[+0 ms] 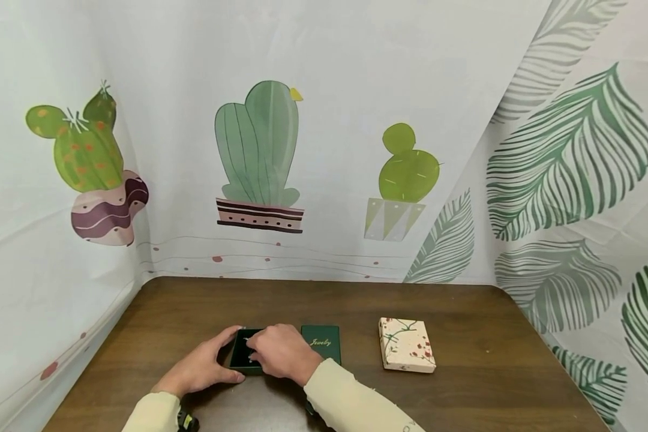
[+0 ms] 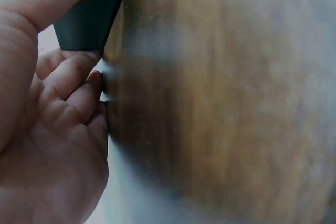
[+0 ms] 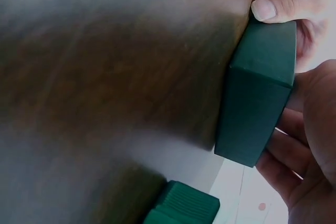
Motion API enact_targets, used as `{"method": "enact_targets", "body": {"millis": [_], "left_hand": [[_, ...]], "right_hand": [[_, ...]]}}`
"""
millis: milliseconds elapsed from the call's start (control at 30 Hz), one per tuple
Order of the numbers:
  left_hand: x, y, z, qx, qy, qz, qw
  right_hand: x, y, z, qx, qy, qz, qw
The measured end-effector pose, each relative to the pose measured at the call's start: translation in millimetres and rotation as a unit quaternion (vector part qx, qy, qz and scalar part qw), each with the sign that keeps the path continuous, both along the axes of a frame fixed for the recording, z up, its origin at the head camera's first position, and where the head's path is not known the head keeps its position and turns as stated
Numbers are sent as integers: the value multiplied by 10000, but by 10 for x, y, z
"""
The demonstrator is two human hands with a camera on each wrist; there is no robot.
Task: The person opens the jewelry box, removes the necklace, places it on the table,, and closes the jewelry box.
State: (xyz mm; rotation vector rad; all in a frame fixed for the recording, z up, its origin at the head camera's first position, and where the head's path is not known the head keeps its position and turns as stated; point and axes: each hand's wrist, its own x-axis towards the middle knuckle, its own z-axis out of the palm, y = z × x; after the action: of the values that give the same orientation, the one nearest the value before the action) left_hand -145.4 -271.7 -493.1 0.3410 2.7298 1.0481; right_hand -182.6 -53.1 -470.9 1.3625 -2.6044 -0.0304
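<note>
A dark green jewelry box (image 1: 246, 370), its top off, lies on the table. My left hand (image 1: 207, 363) grips its left end, the thumb on the near side and the fingers at the far side. Over the box's right part is my right hand (image 1: 283, 352), its fingertips reaching inside. Small pale, shiny bits show by those fingertips; their kind is unclear, and whether I pinch them is hidden. In the right wrist view the left thumb presses the outer wall of the box (image 3: 254, 114). A green lid (image 1: 324, 336) lettered "Jewelry" lies right of the box, partly behind my right hand.
Farther right on the brown wooden table (image 1: 475, 354) sits a cream box (image 1: 407, 345) with a floral print. A green ribbed object (image 3: 186, 203) appears low in the right wrist view. Printed cloth (image 1: 340, 180) hangs behind the table.
</note>
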Motion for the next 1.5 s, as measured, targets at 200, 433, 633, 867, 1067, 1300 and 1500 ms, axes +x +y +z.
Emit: {"method": "enact_targets", "body": {"millis": [200,433,633,867,1067,1300,1500], "left_hand": [[-1,11,1,35,-15,39,10000],[-18,19,-1,35,-24,72,10000],[-25,12,-3,99,-74,45,9999],[-9,11,-7,27,-120,99,9999],[-5,12,-1,-18,-143,170,9998],[10,14,1,-49,-103,123,9999],[3,19,-8,-47,1,128,9999]], "right_hand": [[-33,-50,-25,111,227,-105,9996],[-63,-76,-29,240,297,-119,9992],[-67,-80,-47,204,405,-64,9990],[-63,-84,-87,22,462,57,9989],[-73,-100,-83,128,619,122,9979],[-81,-102,-83,173,653,125,9976],[-100,-77,-96,-192,534,61,9984]]}}
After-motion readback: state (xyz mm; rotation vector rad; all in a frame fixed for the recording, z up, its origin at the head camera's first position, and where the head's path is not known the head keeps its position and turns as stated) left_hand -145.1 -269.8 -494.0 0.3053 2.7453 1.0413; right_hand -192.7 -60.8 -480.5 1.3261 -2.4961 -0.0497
